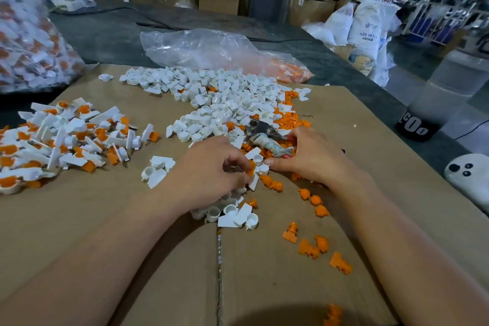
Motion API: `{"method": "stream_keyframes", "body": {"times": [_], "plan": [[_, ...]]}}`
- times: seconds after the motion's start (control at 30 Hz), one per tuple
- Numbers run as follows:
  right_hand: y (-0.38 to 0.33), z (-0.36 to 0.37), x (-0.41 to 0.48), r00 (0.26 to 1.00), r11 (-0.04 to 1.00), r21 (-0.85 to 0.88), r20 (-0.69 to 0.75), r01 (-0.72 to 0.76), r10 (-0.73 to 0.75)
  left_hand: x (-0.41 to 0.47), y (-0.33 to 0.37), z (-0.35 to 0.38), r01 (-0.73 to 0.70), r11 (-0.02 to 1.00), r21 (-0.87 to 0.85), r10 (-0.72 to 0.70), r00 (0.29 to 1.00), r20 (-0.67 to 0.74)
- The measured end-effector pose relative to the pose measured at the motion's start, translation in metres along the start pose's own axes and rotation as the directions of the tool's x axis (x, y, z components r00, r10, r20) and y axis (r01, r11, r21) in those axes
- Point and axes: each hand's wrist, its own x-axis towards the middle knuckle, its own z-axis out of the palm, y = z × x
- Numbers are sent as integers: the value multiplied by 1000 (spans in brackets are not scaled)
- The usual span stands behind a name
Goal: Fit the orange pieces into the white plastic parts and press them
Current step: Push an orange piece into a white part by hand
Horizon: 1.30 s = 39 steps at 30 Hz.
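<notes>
On the flat brown cardboard sheet [105, 219], the heap of loose white plastic parts [225, 98] at 12 o'clock looks larger than the pile of fitted white-and-orange assemblies [66, 135] at 9; I judge over half remains. At centre, the left hand [209, 169] pinches a small orange plastic piece [250, 170] beside a white part [258, 159]. The right hand [309, 159] reaches its thumb toward that part, but I cannot tell its grip.

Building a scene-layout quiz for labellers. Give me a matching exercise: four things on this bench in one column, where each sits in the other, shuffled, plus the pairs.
Things
1. heap of white plastic parts with orange pieces fitted
2. heap of empty white plastic parts
3. clear plastic bag holding orange pieces
4. loose orange plastic pieces

Places
A. near right part of the brown cardboard sheet
B. on the dark table top, at the cardboard's far edge
C. left side of the cardboard
D. middle of the cardboard, far part

Pairs: 1-C, 2-D, 3-B, 4-A
</notes>
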Motion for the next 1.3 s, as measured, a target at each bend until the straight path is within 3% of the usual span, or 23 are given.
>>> {"method": "stream_keyframes", "body": {"times": [0.3, 0.43, 0.5, 0.63, 0.73, 0.93, 1.13, 1.3], "plan": [[0, -1, -2, 999, 999, 35, 36, 3, -5, 0, -1, 2, -35, 999, 5, 35, 999, -22], [1, -5, -3, 998, 993, 113, 54, 20, -27, 2, -7, -12, 74, 978, -193, -97, 989, -113], [2, -7, -3, 998, 992, 125, 54, 31, -38, 3, -11, -23, 127, 958, -258, -152, 985, -81], [2, -10, -4, 997, 987, 156, 59, 45, -55, 2, -16, -33, 208, 931, -299, -183, 977, 111], [3, -11, -4, 996, 986, 159, 67, 52, -64, 1, -17, -33, 220, 937, -272, -165, 963, 211], [6, -13, -4, 996, 981, 182, 47, 68, -78, 0, -14, -30, 180, 961, -208, -153, 978, 139], [-5, -32, -17, 967, 879, 418, -201, 230, -157, -3, -3, -19, 87, 996, -23, -84, 990, 110], [-13, -36, -29, 915, 867, 407, 151, 287, -374, -1, -5, -16, 110, 990, -93, -106, 993, 53]]}}
